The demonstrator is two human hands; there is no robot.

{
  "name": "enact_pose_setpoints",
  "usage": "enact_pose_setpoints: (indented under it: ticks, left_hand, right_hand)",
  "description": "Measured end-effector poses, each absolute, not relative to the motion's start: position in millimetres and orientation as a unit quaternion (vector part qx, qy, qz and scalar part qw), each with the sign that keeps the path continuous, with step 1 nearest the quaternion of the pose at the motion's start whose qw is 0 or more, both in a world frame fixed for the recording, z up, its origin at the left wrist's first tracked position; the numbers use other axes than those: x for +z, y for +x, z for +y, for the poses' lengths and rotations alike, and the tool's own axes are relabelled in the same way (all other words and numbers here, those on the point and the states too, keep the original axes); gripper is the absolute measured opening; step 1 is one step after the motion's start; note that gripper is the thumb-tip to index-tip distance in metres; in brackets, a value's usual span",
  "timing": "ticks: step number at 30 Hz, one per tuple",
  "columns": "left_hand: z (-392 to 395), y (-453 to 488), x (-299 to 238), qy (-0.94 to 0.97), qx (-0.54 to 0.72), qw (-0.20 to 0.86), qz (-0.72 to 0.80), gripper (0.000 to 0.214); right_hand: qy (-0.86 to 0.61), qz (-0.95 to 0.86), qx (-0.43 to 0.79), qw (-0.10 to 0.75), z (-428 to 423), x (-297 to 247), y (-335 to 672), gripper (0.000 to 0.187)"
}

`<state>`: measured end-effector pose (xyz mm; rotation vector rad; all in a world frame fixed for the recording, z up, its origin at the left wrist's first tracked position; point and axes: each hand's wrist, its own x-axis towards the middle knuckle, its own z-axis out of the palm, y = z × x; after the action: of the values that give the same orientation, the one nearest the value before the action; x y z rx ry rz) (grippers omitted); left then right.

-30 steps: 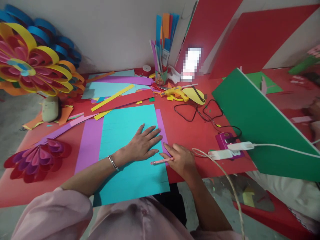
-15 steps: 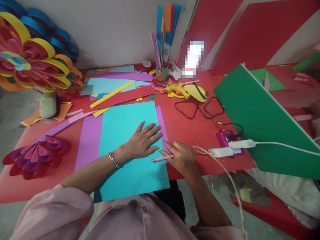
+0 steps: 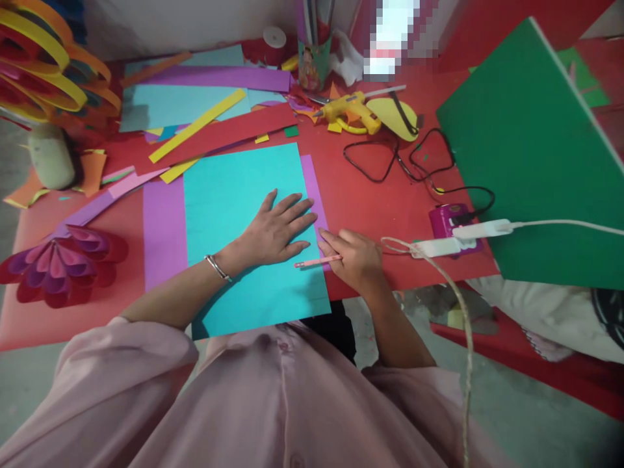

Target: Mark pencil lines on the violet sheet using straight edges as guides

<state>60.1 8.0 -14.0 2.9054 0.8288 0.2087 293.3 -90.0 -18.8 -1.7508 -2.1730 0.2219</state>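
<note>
A turquoise sheet of paper [image 3: 244, 175] lies over a purple sheet [image 3: 164, 227], its near edge reaching past the table toward my body. My left hand [image 3: 280, 229] rests flat on the turquoise sheet with its fingers spread. Just to the right, my right hand [image 3: 355, 257] is closed around a pink pencil [image 3: 316, 262]. The eraser end of the pencil points left over the turquoise paper. My right index fingertip is at the purple strip that shows along the right edge; the pencil's other end is hidden in the hand.
Paper strips, including a red one [image 3: 229, 136], lie behind the sheets. A yellow glue gun [image 3: 351, 112] and a purple power box [image 3: 446, 221] with white plugs are at right, beside a leaning green board [image 3: 531, 169]. A paper-petal flower [image 3: 63, 263] sits at left.
My view has tilted down, so the table appears higher in the picture. Both hands keep nearly the same place on the paper, and the pencil is still in my right hand.
</note>
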Motion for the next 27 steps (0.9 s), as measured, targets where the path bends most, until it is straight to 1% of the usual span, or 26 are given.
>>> enact_pose_setpoints:
  ticks: [6,9,13,15,18,20,27]
  left_hand:
    - [9,60,-16,0.959,0.077,0.050,0.267,0.062]
    - [9,59,-16,0.958,0.082,0.061,0.269,0.061]
    - [9,59,-16,0.954,0.091,0.084,0.272,0.060]
    - [9,58,-17,0.949,0.111,0.095,0.278,0.062]
    - [11,55,-21,0.932,0.170,0.110,0.299,0.072]
    - [15,52,-24,0.920,0.198,0.109,0.320,0.071]
    - [46,54,-16,0.930,0.109,0.040,0.350,0.068]
  right_hand:
    - [-0.626,-0.755,0.091,0.173,-90,-19,293,0.044]
    - [-0.629,-0.755,0.084,0.164,-90,-20,293,0.048]
    - [-0.628,-0.757,0.085,0.158,-89,-19,293,0.049]
    - [-0.621,-0.762,0.078,0.165,-90,-20,293,0.049]
    - [-0.610,-0.769,0.048,0.186,-91,-21,293,0.047]
    - [-0.599,-0.778,0.039,0.186,-91,-23,293,0.045]
    - [-0.586,-0.785,0.006,0.201,-90,-28,295,0.042]
